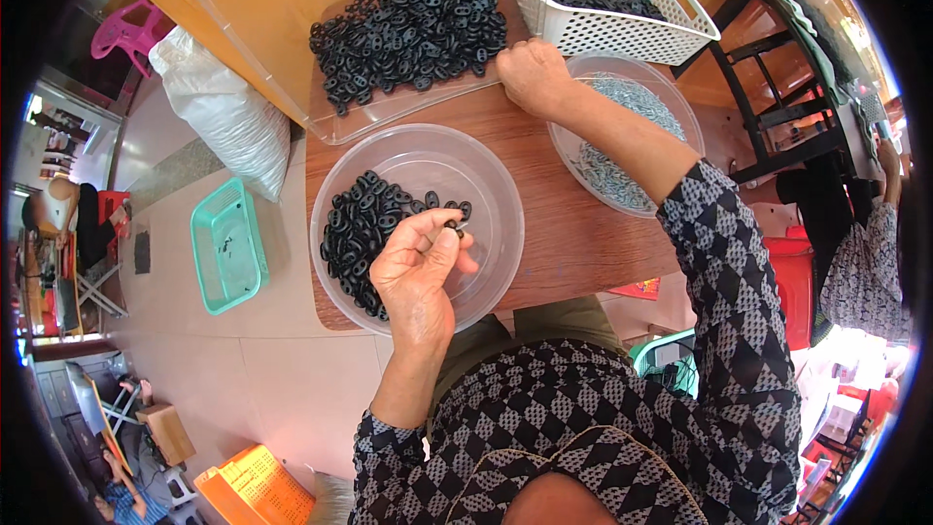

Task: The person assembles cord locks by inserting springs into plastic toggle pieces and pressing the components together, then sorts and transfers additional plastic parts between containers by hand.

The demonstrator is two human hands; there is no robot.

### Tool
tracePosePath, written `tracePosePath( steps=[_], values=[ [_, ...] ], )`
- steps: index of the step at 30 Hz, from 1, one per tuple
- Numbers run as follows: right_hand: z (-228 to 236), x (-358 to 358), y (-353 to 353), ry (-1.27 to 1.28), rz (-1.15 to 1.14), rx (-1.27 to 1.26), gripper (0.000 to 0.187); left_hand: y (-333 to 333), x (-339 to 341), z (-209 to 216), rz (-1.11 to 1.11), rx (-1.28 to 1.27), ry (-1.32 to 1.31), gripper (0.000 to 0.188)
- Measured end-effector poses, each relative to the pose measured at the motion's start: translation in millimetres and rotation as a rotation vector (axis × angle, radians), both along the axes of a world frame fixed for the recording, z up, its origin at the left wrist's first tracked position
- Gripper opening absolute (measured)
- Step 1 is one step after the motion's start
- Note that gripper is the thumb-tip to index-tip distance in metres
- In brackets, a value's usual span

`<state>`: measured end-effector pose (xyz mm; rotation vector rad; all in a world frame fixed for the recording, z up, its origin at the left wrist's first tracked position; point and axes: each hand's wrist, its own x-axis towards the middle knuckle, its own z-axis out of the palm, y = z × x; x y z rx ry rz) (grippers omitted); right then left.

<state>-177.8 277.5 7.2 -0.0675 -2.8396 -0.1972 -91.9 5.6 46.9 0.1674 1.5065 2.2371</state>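
My left hand point(413, 297) is over a round clear tub point(496, 277), pinching a small black two-holed oval piece point(452, 226) between thumb and fingertips. Beneath it, many similar black pieces point(355, 238) are heaped on the tub's left side. My right arm reaches across the table to a clear rectangular tray point(389, 126). At that tray's right front corner, my right hand point(535, 78) is closed, its fingertips beside a spread of black two-holed pieces point(408, 34). What those fingers hold, if anything, is hidden.
A round tub of small silvery metal parts point(622, 165) sits under my right forearm. Behind it stands a white perforated basket point(622, 34) of black pieces. On the floor at left are a white sack point(228, 107) and a green basket point(228, 248). A black chair point(787, 87) stands right.
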Motion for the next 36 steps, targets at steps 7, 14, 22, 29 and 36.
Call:
tracePosePath(
  steps=[7, 14, 22, 29, 36],
  values=[
    [-5.6, -11.8, -7.2, -0.023, 0.043, 0.130, 0.008, -2.2, -3.5, -2.4, 0.034, -0.022, -0.033, 0.014],
    [0.4, 3.4, -2.1, -0.030, 0.101, -0.126, 0.009, -0.6, -0.1, -8.9, -0.004, 0.004, -0.070, 0.013],
    [39.5, 86.4, -67.5, -0.088, 0.209, -1.428, 0.011, 0.2, -2.7, -6.6, 0.032, -0.003, -0.058, 0.013],
    [48.6, 117.5, -90.4, -0.113, 0.183, -1.676, 0.013, 9.1, -3.4, -3.4, 0.038, 0.060, -0.066, 0.014],
    [41.3, 132.6, -107.1, 0.063, 0.231, -1.518, 0.014, 13.3, -1.1, -6.2, 0.062, 0.037, -0.028, 0.013]
  ],
)
